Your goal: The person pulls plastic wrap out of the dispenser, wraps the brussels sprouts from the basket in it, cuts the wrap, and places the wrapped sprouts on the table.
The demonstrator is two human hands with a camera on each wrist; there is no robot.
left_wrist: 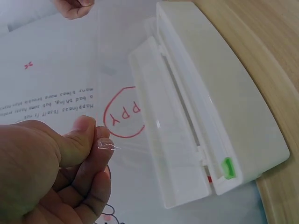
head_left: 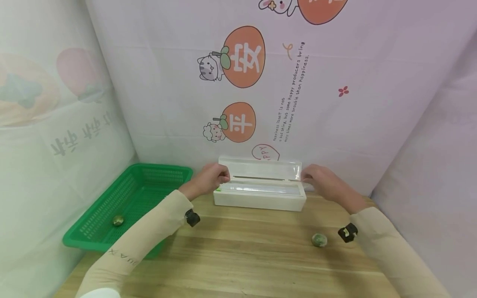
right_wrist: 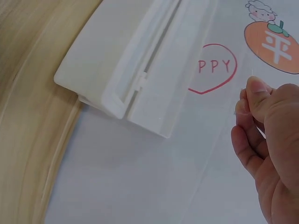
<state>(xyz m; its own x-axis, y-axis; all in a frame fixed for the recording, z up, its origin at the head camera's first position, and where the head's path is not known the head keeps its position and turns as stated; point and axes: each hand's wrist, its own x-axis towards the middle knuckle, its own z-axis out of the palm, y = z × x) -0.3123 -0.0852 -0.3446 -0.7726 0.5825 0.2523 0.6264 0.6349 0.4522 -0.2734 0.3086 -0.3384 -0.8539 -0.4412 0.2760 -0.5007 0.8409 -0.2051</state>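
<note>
A long, white plastic box (head_left: pixel 259 201) lies lengthwise on a wood-grained table (head_left: pixel 238 252), its translucent hinged lid (head_left: pixel 261 169) tipped back open. Thin, transparent plastic film (left_wrist: pixel 117 60) stretches between the left hand (head_left: pixel 208 179) and right hand (head_left: pixel 322 181), pinched at both ends.

Green basket (head_left: pixel 164 177) partly hidden at near right by left sleeve (head_left: pixel 149 227), white object (head_left: pixel 100 293) at near left cut off by head view's lower edge, clear film (left_wrist: pixel 117 56) too faint to be traced.
</note>
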